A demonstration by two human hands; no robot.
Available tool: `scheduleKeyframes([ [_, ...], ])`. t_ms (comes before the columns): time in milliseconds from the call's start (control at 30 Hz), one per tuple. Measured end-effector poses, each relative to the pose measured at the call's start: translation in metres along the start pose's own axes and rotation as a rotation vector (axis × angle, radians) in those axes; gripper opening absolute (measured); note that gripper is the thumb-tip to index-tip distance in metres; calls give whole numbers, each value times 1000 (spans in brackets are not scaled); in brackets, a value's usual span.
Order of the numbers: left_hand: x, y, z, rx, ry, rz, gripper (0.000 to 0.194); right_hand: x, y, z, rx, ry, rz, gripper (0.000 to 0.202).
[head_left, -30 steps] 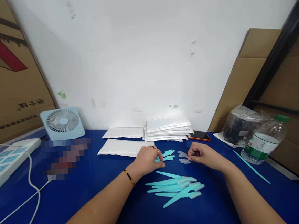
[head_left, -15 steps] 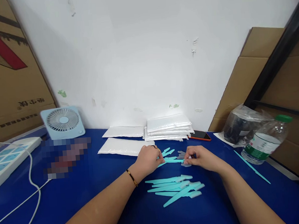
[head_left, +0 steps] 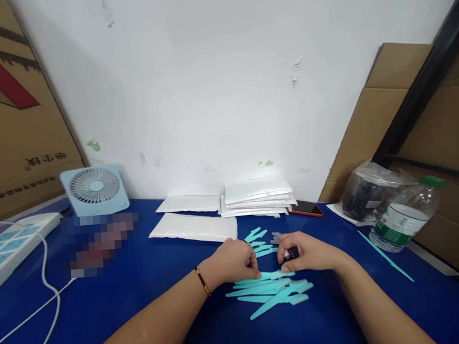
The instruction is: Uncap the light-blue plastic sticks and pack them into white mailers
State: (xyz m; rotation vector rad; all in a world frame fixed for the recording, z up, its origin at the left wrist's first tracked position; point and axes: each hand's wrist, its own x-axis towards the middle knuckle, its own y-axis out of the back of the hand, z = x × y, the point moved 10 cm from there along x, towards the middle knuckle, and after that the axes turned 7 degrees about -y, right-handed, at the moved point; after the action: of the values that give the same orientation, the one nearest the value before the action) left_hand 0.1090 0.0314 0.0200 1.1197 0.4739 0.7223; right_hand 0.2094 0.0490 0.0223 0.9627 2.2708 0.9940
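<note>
Several turquoise eyebrow razors (head_left: 279,295) lie in a loose pile on the blue table, heads mostly pointing right. My left hand (head_left: 236,260) is closed in a pinch at the handle of the uppermost razor (head_left: 270,276) in that pile. At the head end of the same razor, my right hand (head_left: 305,252) has its thumb and curled forefinger close together; its other fingers are partly hidden. Beyond my hands rests a second group of turquoise razors (head_left: 255,235), partly covered by my left hand. Small clear plastic pieces (head_left: 275,237) lie just behind my right fingers.
White padded packets (head_left: 258,191) are stacked against the wall, with another packet (head_left: 194,226) in front. A phone (head_left: 307,208) lies beside the stack. A single turquoise stick (head_left: 385,255) and a bottle (head_left: 404,219) are at right. A fan (head_left: 95,188) and power strip (head_left: 18,247) stand left.
Both hands have moved from the far razor group towards the nearer pile. The razor they held between them is out of their fingers, and they have come to the near pile's top razor.
</note>
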Motion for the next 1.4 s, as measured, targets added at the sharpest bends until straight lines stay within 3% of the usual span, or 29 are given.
scheduleKeyframes([
  [133,4,13,-10,54,35,122,23,2,4,0,-7,26,32,26],
  [300,0,36,-27,112,131,284,22,-5,46,29,-97,-98,337,24],
  [367,-2,39,-24,93,118,307,28,-8,53,34,-112,-123,379,24],
  [433,-1,31,-16,75,74,253,32,-7,43,31,-99,-99,292,24],
  [567,1,6,0,42,15,99,29,0,1,16,-106,-26,8,26],
  [700,3,2,-3,55,40,82,19,3,-10,14,-144,2,-40,21],
  [767,3,9,-13,92,86,108,17,4,1,21,-147,-24,37,20],
  [867,0,24,-29,134,169,170,16,0,33,35,-146,-110,253,19],
  [967,-3,32,-31,86,179,223,28,-8,54,37,-124,-136,382,21],
  [1033,-5,27,-23,10,136,182,34,-10,51,29,-83,-99,342,22],
  [1167,-7,3,-3,-97,37,-16,44,-6,18,7,-26,22,76,27],
  [1267,-9,-10,-3,-134,59,-102,36,-3,-4,1,-36,56,-71,33],
  [1400,-7,-17,-8,-157,106,-139,31,0,-7,1,-59,72,-59,34],
])
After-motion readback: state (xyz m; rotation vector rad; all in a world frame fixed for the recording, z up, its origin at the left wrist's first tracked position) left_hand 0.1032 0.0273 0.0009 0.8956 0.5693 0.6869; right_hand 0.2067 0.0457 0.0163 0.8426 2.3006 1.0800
